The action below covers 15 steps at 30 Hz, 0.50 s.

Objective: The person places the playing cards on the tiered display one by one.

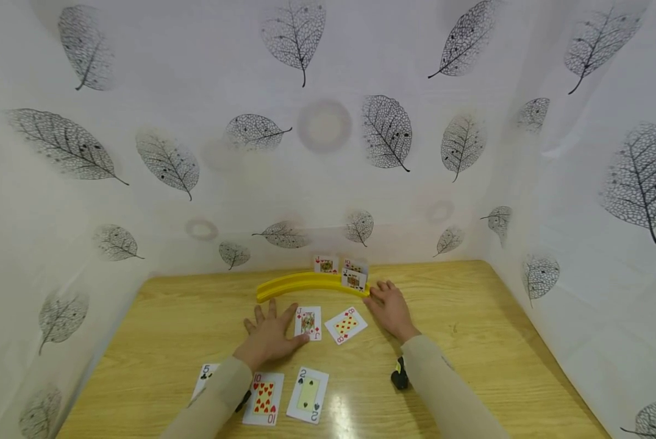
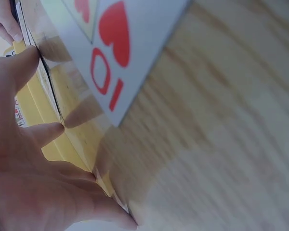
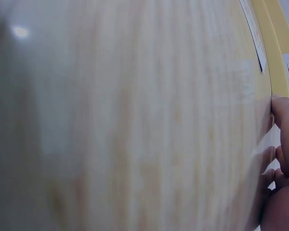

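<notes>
And here's the curved yellow holder (image 1: 286, 285) at twelve o'clock on the wooden table (image 1: 503, 366), bearing a red jack (image 1: 326, 264), a black jack (image 1: 354, 279) and, behind that one, a red ten (image 1: 356, 263).

The left hand (image 1: 272, 338) comes in at ten o'clock, fingers spread wide, thumb tip over the near part of the jack of diamonds (image 1: 310, 321). The eight of diamonds (image 1: 346, 325) lies tilted at three o'clock from that jack (no touching there).

Over at two o'clock, the right hand (image 1: 391, 311) has its thumb against the holder's right end; whether it's pinching, I can't tell!

Down at eight, near the left sleeve, lies the ten of hearts (image 1: 264, 399), with the two of spades (image 1: 308, 394) at seven.
</notes>
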Tool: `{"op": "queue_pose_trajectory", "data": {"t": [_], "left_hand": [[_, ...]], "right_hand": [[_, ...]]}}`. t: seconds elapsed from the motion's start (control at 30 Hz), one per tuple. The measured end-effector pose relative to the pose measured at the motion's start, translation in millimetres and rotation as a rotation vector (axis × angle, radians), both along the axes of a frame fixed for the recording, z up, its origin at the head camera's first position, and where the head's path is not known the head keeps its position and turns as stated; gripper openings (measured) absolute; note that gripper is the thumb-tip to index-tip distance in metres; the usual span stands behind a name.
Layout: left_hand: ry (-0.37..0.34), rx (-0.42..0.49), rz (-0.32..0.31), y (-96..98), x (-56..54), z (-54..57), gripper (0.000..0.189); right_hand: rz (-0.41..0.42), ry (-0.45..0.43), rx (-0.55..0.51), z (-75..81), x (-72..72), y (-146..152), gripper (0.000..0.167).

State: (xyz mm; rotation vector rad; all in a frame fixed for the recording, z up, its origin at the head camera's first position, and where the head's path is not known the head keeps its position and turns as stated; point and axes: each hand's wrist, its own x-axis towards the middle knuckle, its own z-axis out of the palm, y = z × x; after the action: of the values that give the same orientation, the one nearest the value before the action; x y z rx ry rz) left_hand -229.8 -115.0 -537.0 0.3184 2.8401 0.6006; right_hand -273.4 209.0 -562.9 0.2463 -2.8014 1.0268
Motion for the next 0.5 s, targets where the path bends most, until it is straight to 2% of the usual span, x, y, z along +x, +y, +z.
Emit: {"op": "queue_pose_trajectory", "data": {"t": [0.5], "left_hand": [[-0.026,0.011,0.008,-0.6,-3.3,0.3,0.088]], "right_hand": [[0.004,0.011,0.016,-3.2,-0.1,0.1,0.046]]}}
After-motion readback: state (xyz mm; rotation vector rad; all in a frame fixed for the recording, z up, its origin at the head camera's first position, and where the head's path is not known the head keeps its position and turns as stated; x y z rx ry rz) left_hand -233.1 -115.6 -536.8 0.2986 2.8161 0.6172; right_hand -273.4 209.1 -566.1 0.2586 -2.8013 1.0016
